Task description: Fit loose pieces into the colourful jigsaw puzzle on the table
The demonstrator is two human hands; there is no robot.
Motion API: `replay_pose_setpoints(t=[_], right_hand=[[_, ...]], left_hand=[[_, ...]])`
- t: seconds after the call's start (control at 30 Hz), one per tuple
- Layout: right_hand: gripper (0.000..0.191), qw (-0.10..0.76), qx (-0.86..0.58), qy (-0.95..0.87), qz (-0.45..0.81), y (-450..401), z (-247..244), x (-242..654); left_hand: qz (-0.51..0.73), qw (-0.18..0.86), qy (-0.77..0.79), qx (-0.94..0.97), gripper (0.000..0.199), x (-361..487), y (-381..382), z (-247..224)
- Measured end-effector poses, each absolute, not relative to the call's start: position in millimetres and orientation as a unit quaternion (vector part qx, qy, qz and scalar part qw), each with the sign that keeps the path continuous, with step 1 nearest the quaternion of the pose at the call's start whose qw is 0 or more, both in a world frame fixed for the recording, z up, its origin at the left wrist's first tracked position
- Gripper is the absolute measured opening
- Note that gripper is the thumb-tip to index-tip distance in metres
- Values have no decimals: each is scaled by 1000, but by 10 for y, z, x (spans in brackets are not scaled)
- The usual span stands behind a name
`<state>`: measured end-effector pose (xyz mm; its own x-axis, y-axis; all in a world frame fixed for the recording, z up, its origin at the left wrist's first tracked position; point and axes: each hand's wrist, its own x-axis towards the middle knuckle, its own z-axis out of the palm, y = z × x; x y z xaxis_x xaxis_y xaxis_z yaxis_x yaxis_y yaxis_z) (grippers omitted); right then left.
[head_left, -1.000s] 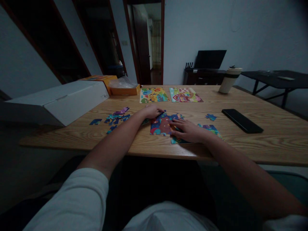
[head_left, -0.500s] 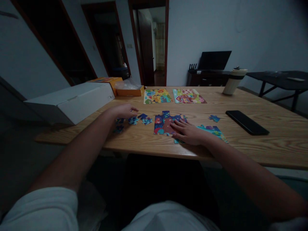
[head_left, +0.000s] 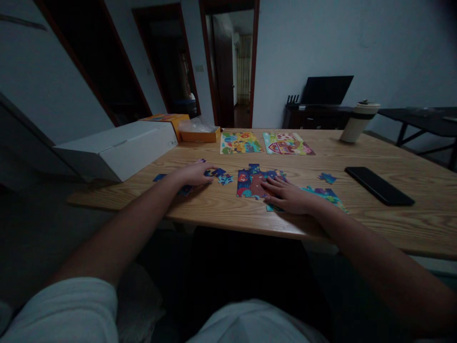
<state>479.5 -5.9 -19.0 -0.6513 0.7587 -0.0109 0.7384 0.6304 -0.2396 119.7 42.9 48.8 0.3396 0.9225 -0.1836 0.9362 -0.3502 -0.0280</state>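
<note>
A partly joined jigsaw puzzle in dark blue, brown and red lies on the wooden table. My right hand rests flat across its right side, fingers spread. Under and beyond that hand is a joined teal and purple puzzle section, partly covered. To the left, my left hand is down among loose pieces, its thumb and fingers closed around a small dark blue puzzle piece. Just right of its fingertips lies a blue patterned piece. Another loose piece shows behind my left forearm.
Two finished puzzles, one yellow and one pink, lie farther back. A white box and an orange tray with plastic stand at left. At right are a phone, a tumbler and a single piece.
My left hand has moved right and down onto the loose pieces, uncovering one behind the forearm. My right hand stays on the puzzle. The view has turned slightly left.
</note>
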Motion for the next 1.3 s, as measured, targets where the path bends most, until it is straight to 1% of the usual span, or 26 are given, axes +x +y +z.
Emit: replay_pose_setpoints(t=[0.07, 0.13, 0.27, 0.37, 0.5, 0.57, 0.67, 0.8, 0.93, 1.0, 1.1, 1.2, 1.3], right_hand=[[79, 46, -414, -902, 112, -60, -190, 4798], [79, 50, -420, -899, 111, -63, -190, 4798], [77, 51, -432, -893, 111, -86, -178, 4795], [77, 59, -428, -894, 122, -106, -166, 4799], [76, 71, -424, -894, 125, -113, -161, 4805], [75, 77, -418, -897, 120, -110, -160, 4803], [76, 81, -416, -898, 118, -107, -159, 4793], [80, 80, -426, -893, 122, -104, -161, 4781], [77, 78, -419, -897, 117, -105, -155, 4780], [75, 73, -410, -902, 114, -107, -147, 4780], [74, 72, -407, -904, 112, -106, -144, 4782], [76, 86, -410, -901, 110, -98, -164, 4788], [74, 94, -412, -899, 111, -88, -190, 4797]], left_hand=[[-79, 43, 548, 831, 56, 1258, 507, 425], [-72, 35, 531, 843, 55, 1312, 596, 378], [-100, 52, 522, 845, 65, 1383, 775, 398], [-109, 73, 516, 846, 66, 1383, 895, 475], [-88, 96, 548, 826, 69, 1360, 1064, 521], [-49, 125, 566, 813, 58, 1381, 1149, 516], [61, 177, 560, 807, 45, 1502, 1256, 493], [198, 245, 505, 803, 40, 1823, 1358, 392], [254, 293, 503, 773, 34, 2139, 1424, 180], [260, 285, 509, 770, 30, 2215, 1435, 79], [226, 238, 518, 790, 26, 2216, 1426, -2], [180, 193, 526, 809, 28, 2162, 1408, -10], [134, 166, 493, 844, 31, 2134, 1394, -2]])
